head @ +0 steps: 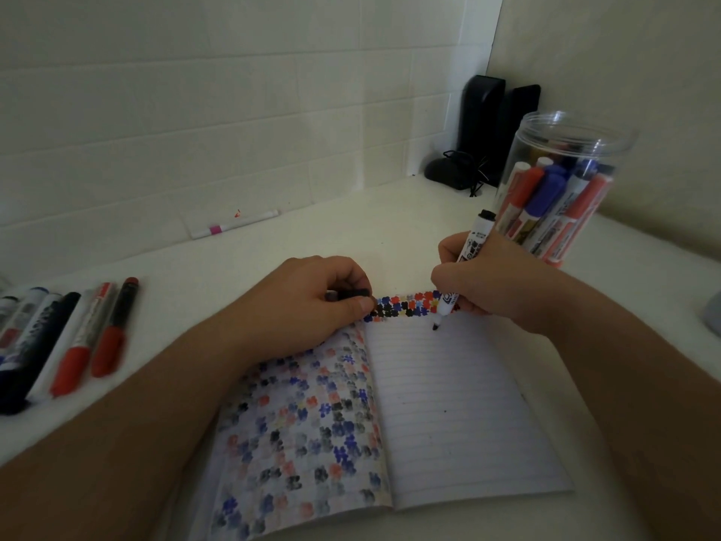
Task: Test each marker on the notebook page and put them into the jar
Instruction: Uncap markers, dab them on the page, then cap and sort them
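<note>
At the lined page's (460, 404) far edge, my right hand (491, 283) pinches the uncapped black marker (464, 263), tip down, jar (562, 189) just behind; my left hand (308, 302) pinches its cap (353, 294).

The print on the marker (470, 244) is too blurred to read.

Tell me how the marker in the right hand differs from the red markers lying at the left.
The black marker is uncapped, steeply tilted, tip on the lined page, gripped by the right hand. The red markers are capped, lying flat on the table, untouched. Both kinds have white printed barrels.
</note>
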Motion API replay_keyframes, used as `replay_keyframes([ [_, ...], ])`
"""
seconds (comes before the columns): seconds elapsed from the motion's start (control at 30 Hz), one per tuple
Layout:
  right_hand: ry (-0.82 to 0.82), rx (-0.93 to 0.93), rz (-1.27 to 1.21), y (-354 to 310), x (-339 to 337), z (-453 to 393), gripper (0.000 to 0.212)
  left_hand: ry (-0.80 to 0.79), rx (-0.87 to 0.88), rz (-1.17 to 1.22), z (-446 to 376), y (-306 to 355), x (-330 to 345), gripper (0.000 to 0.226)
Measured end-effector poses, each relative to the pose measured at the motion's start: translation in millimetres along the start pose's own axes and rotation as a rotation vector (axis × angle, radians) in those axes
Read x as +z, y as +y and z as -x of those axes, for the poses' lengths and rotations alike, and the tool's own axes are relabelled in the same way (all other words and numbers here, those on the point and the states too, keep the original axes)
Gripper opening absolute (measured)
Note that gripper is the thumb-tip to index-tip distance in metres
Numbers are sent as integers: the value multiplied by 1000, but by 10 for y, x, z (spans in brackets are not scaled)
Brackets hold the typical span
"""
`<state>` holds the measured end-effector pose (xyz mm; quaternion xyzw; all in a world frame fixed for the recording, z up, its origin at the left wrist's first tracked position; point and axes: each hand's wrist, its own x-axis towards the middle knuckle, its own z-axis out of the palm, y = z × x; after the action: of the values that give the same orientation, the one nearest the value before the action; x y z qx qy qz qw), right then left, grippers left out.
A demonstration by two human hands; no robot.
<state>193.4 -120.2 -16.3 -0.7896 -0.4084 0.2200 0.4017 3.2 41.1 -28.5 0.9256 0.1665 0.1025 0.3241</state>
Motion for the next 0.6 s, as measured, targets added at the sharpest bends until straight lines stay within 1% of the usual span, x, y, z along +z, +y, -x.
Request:
replay_keyframes([
  [0.1,87,-17,111,8,-22,-8,34,-1,1,-5,-6,1,3,7],
  [0.23,93,-20,181,0,-61,9,34,1,-5,2,-3,2,-1,7],
  [0.37,169,-24,254,3,-137,15,29,-2,-1,-4,-4,-8,2,7],
  [0.47,270,-63,133,-34,-150,18,30,-5,5,-22,-10,-5,4,8],
  [0.57,440,-131,-141,-108,-162,14,32,7,15,-26,-13,-7,8,8],
  [0.6,456,-131,-274,-133,-165,18,32,19,24,-21,-13,-6,11,9],
])
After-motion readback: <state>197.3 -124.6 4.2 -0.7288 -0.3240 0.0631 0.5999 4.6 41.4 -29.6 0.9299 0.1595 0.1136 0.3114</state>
